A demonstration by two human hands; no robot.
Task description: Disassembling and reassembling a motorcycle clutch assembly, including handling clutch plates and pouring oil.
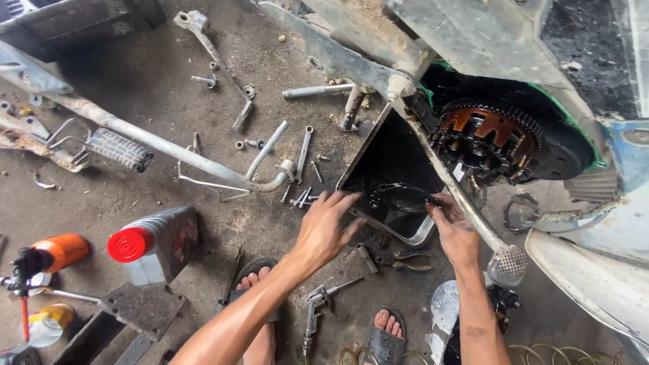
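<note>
While the motorcycle's exposed clutch basket (pixel 488 138) hangs above it, the oil-filled drain pan (pixel 378 152) sits on the floor (pixel 135 88). Both hands reach its near rim: left hand (pixel 324 230) with fingers spread wide and empty, right hand (pixel 451 226) pinching a black ring-shaped part (pixel 399 196) in the oil. Oily fingers could let the part slip, or a nudge could slop the pan.

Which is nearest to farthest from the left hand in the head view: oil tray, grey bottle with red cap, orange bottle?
From the left hand:
1. Oil tray: just right of the fingertips, its near rim beside them.
2. Grey bottle with red cap: lying on the floor to the left.
3. Orange bottle: farther left, near the frame's left edge.
</note>
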